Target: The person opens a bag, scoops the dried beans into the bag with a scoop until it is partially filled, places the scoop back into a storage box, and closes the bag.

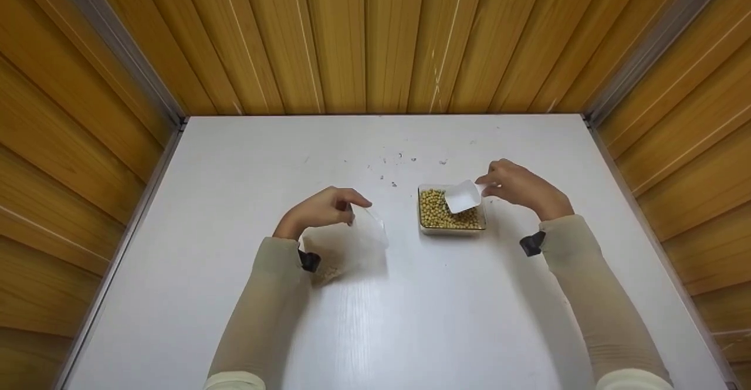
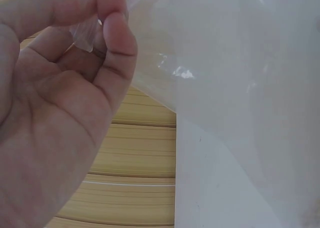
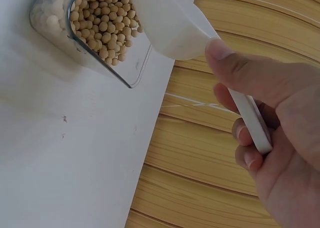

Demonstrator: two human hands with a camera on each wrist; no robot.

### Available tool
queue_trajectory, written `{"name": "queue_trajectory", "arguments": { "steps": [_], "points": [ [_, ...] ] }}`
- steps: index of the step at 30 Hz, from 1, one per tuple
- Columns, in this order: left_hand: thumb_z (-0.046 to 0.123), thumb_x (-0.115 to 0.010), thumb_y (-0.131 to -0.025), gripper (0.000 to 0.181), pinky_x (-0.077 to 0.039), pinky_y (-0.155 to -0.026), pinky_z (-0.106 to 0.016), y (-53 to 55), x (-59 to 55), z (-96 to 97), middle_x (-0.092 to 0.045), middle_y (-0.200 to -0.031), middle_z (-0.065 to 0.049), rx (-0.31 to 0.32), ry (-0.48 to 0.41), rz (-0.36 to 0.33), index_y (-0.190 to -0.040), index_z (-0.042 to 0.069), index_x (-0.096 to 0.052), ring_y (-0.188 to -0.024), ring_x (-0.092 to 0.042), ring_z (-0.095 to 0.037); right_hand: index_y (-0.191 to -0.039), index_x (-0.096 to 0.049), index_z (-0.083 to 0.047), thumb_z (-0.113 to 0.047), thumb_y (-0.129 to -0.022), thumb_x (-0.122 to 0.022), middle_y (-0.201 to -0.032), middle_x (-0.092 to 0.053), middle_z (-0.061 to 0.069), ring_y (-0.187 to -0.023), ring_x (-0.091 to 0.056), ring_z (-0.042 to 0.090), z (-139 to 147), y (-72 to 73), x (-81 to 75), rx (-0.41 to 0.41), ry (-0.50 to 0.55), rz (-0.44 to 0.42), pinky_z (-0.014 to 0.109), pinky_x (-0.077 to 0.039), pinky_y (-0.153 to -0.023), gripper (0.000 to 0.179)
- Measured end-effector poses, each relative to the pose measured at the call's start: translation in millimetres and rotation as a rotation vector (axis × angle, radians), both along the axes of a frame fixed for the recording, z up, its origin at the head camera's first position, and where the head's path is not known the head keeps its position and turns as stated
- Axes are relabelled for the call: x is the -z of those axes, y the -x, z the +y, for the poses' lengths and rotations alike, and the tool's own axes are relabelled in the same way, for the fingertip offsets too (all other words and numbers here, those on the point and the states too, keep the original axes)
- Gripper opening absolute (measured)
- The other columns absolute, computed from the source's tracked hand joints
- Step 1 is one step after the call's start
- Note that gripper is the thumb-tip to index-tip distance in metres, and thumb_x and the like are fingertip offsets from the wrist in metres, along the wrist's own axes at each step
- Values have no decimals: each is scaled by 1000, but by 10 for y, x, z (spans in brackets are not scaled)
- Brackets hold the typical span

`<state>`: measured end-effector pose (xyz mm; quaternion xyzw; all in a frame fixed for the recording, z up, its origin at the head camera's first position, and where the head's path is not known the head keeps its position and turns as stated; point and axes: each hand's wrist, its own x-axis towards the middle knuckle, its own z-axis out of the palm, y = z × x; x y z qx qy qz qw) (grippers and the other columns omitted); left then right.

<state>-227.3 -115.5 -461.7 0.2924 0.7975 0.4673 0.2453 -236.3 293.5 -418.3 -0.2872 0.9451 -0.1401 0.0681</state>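
My left hand (image 1: 321, 208) pinches the edge of a clear plastic bag (image 2: 215, 47) between thumb and fingertip. The bag hangs down over the table, with something tan and grainy in its lower part, partly hidden by the wrist. My right hand (image 1: 524, 189) grips a white scoop (image 1: 462, 196) by its handle (image 3: 252, 120), thumb laid along the top. The scoop's bowl is tilted above a clear rectangular container (image 1: 449, 232) filled with soybeans (image 1: 433, 207). In the right wrist view, the bowl overlaps the container's rim.
Both things are on a white table (image 1: 405, 325). Small dark crumbs (image 1: 393, 184) are scattered behind the container. Yellow-brown wood-patterned panels (image 1: 346, 38) wall in the back and both sides, with grey metal posts (image 1: 117, 44) at the corners.
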Motion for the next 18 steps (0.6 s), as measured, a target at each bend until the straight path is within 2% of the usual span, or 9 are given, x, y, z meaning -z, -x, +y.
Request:
{"name": "queue_trajectory", "arguments": {
  "steps": [7,12,18],
  "points": [
    [-5,-54,-86,41,-46,-71,-26,-2,9,4,-60,-126,-20,1,8,-1,-126,1,-62,-76,-57,-15,-103,-74,0,0,-77,-75,-83,-60,11,-79,-53,24,-30,-54,-57,-42,-33,130,36,-48,-68,26],
    [-4,-55,-85,42,-46,-72,-28,-1,25,8,-63,-122,-14,-7,12,9,-125,3,-64,-76,-56,-15,-103,-75,-2,-1,-77,-75,-86,-62,14,-80,-54,26,-68,-62,-85,-45,-103,178,37,-49,-71,26],
    [-4,-55,-85,42,-47,-74,-27,-19,-2,11,-64,-119,-11,-5,9,-3,-125,2,-63,-76,-57,-12,-100,-76,-3,-1,-76,-76,-83,-61,12,-76,-53,24,-53,-59,-64,-63,-117,224,35,-48,-67,24]
  ]
}}
